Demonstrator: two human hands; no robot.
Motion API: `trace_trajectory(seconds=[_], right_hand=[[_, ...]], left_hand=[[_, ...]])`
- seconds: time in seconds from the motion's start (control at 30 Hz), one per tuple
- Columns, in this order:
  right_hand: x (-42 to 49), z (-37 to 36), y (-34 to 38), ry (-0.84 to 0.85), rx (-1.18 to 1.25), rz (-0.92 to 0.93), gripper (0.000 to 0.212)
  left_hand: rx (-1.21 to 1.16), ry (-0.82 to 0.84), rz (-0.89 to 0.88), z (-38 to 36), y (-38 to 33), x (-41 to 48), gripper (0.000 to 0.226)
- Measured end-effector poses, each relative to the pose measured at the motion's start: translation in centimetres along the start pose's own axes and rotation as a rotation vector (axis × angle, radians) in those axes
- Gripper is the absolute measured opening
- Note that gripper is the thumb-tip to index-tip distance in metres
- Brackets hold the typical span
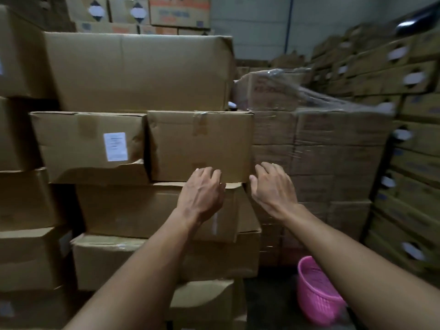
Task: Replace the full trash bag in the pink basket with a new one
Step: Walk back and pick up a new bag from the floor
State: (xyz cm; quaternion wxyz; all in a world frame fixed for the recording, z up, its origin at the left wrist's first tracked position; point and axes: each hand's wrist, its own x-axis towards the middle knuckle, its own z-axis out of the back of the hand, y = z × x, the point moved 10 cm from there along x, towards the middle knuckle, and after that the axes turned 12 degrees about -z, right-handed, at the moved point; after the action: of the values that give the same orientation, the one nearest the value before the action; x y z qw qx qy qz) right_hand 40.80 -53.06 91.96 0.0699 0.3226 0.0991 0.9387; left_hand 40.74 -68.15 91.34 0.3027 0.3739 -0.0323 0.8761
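The pink basket (316,291) stands on the dark floor at the lower right, partly hidden by my right forearm; its latticed inside shows, with no bag visible in it. My left hand (202,191) is stretched forward with its fingers on the lower front edge of a cardboard box (200,144) in the stack. Beside that box's right corner, my right hand (271,184) is raised with fingers apart and holds nothing. No trash bag is in view.
Stacked cardboard boxes (133,72) fill the left and middle. A pallet of boxes in clear wrap (321,144) stands behind the basket. More labelled boxes (414,148) line the right wall, leaving a narrow strip of floor.
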Motion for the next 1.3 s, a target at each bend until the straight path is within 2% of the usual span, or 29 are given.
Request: trace_trajectory(seconds=[0.33,0.6,0.87,1.13,1.3], right_hand=[[1.5,5.0,-22.5,-0.041,-0.122,-0.265,0.035],[0.4,7.1,-36.1,-0.037,-0.265,-0.456,0.036],[-1.0,6.1,-46.3,-0.024,-0.4,-0.709,0.038],[-0.7,5.2,-52.5,-0.094,-0.493,-0.927,0.037],[-1.5,3.9,-56.6,-0.077,-0.52,-1.016,0.039]], left_hand=[[-0.151,0.005,-0.232,-6.0,-18.2,13.1,0.023],[-0.329,0.023,-0.381,-11.3,-30.1,19.7,0.027],[-0.455,0.033,-0.589,-17.9,-38.0,24.8,0.032],[-0.566,0.021,-0.769,-23.3,-43.9,30.7,0.036],[-0.605,0.026,-0.861,-26.3,-48.4,32.4,0.033]])
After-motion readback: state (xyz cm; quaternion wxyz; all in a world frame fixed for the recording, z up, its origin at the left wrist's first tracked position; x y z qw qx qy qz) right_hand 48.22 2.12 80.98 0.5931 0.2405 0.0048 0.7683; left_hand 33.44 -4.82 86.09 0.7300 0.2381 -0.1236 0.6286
